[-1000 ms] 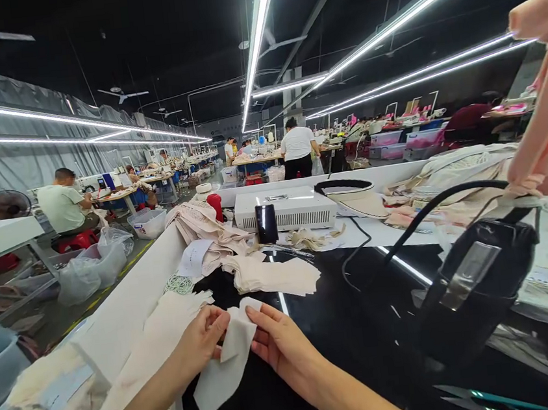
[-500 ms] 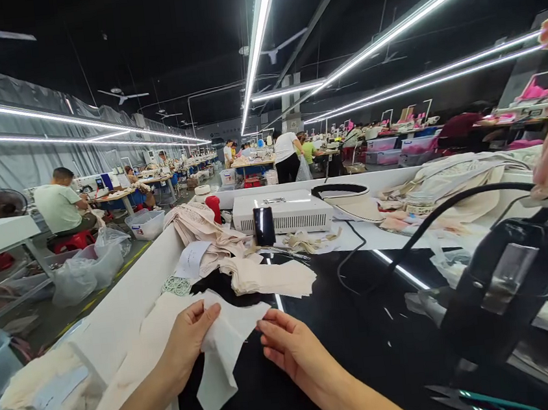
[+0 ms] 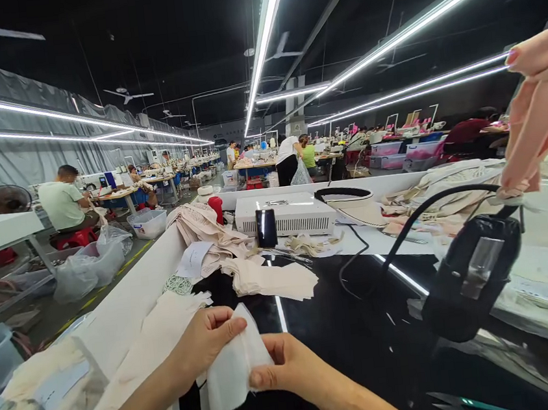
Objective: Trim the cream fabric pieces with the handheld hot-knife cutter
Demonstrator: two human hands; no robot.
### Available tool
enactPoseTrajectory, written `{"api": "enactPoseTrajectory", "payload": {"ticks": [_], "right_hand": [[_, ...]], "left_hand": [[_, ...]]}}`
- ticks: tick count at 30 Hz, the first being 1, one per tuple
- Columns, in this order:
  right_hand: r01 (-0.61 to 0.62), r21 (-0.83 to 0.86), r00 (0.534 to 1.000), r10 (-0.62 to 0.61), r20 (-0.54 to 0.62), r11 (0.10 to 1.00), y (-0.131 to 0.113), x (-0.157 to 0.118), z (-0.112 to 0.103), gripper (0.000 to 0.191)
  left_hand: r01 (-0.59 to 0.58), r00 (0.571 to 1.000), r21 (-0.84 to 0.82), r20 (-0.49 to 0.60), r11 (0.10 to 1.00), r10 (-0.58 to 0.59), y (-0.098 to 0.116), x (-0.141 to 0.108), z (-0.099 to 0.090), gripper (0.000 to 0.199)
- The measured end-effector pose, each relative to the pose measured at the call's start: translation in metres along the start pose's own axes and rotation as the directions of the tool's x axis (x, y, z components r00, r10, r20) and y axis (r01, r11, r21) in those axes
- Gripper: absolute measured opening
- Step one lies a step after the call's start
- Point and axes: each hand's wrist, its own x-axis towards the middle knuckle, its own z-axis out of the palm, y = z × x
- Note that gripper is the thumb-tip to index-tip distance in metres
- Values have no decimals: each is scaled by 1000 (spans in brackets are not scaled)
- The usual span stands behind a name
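A white fabric piece (image 3: 233, 372), folded over, hangs between both hands above the black tabletop (image 3: 353, 353). My left hand (image 3: 205, 343) is closed, pinching its upper left edge between thumb and fingers. On the opposite edge my right hand (image 3: 290, 363) is closed too, thumb in front and fingers behind the cloth. Just beyond them lies a stack of cream fabric pieces (image 3: 274, 278). More cream fabric (image 3: 155, 335) is spread to the left, partly under my left forearm.
A phone (image 3: 266, 228) leans against a white vented box (image 3: 285, 213). Thread snips (image 3: 471, 403) lie at the lower right, below a black sewing machine head (image 3: 474, 275). A coil of pale green cord (image 3: 178, 284) and a red bottle (image 3: 215, 209) are at the left.
The white fabric piece was stretched out flat between my hands; now it is folded over. My right hand has moved down and left, closer to my left hand.
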Motion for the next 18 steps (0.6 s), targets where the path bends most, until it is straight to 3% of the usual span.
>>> {"api": "enactPoseTrajectory", "payload": {"ticks": [5,18], "right_hand": [[-86,-79,995,82,-63,993,4,-3,-2,48],[-176,-204,984,175,-23,963,13,8,3,50]], "left_hand": [[-23,1000,82,23,996,22,0,-1,-4,59],[-84,996,168,42,982,78,-19,5,-17,60]]}}
